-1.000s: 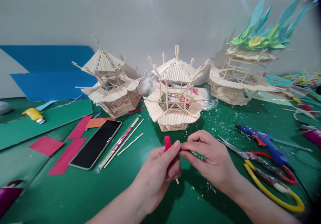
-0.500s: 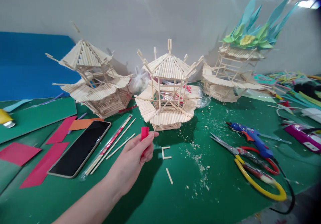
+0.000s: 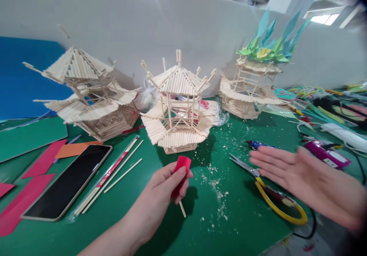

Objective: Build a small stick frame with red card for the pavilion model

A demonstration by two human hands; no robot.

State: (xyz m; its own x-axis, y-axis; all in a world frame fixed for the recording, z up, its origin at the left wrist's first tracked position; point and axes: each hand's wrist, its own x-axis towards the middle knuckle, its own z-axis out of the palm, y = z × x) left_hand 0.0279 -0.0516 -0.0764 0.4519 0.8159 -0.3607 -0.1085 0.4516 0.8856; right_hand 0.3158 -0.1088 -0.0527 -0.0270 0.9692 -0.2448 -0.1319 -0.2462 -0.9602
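Note:
My left hand (image 3: 164, 191) pinches a small folded piece of red paper (image 3: 184, 163) between thumb and fingers, in front of the middle stick pavilion (image 3: 183, 112). A short wooden stick (image 3: 182, 209) shows just below those fingers. On the right, my right hand (image 3: 304, 177) is open, fingers stretched out and palm showing, with nothing in it. It hovers over the scissors (image 3: 260, 180) with yellow handles and hides most of the blue glue gun (image 3: 255, 144). I cannot tell whether it touches either one.
Further pavilions stand at left (image 3: 94, 108) and back right (image 3: 243, 97), the latter topped with paper leaves. A phone (image 3: 69, 181), red paper (image 3: 27, 200) and wooden sticks (image 3: 123, 175) lie left. Wood crumbs (image 3: 218, 191) litter the green table. A purple device (image 3: 327, 152) sits right.
My right hand has come into view from the right, over the glue gun. My left hand, still pinching the red paper, has moved slightly right and now hides the small C-shaped stick pieces.

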